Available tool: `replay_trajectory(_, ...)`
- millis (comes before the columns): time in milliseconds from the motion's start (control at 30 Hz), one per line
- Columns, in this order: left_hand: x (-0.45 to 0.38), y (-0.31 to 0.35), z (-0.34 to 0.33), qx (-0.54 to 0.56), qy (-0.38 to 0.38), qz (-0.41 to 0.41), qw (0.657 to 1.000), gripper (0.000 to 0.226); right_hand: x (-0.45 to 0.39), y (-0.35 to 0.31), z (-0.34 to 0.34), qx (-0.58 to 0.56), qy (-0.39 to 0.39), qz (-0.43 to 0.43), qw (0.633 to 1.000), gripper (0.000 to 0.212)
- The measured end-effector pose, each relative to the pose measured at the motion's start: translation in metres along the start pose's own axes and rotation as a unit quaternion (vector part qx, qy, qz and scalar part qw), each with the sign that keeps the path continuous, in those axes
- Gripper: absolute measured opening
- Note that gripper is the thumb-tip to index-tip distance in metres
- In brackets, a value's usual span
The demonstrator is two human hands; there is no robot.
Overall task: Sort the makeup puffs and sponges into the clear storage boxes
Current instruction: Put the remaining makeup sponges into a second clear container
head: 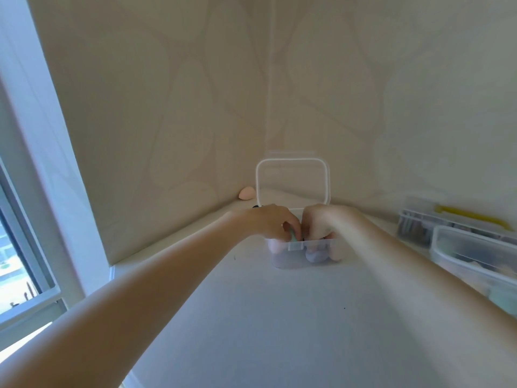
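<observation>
A small clear storage box (282, 261) stands on the white table in the far corner, its lid (292, 180) up against the wall. Through its front wall I see a pink sponge (275, 245), a lilac sponge (316, 255) and a peach one (335, 254). Both hands are inside the box's open top. My left hand (272, 221) has its fingers curled around a pale green sponge (295, 236). My right hand (324, 221) is bunched just beside it, fingertips hidden among the sponges. A peach drop-shaped sponge (246, 193) lies by the wall, left of the lid.
Two more clear boxes stand along the right wall: a near one (475, 259) with dark contents, and a far one (419, 225) with a yellow handle (472, 217). A window frame (42, 191) runs down the left side. A small dark object (255, 207) peeks out behind my left hand.
</observation>
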State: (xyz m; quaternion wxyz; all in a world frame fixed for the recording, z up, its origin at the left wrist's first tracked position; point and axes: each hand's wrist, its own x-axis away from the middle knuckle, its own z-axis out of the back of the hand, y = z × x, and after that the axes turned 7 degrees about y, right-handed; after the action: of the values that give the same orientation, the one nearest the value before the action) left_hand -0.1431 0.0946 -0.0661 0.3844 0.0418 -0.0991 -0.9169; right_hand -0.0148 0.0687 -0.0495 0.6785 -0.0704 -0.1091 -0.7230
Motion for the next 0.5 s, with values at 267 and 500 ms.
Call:
replay_trajectory(267, -0.011, -0.003, 0.002, 0.039, -0.043, -0.027, 0.998, 0.031, -0.002, 0.033, 0.011, -0.105, -0.042, -0.016, 0.993, 0.035)
replay_trajectory(500, -0.023, 0.020, -0.009, 0.021, 0.021, -0.051, 0.998, 0.032, -0.005, 0.034, -0.007, -0.017, -0.077, -0.064, 0.995, 0.035)
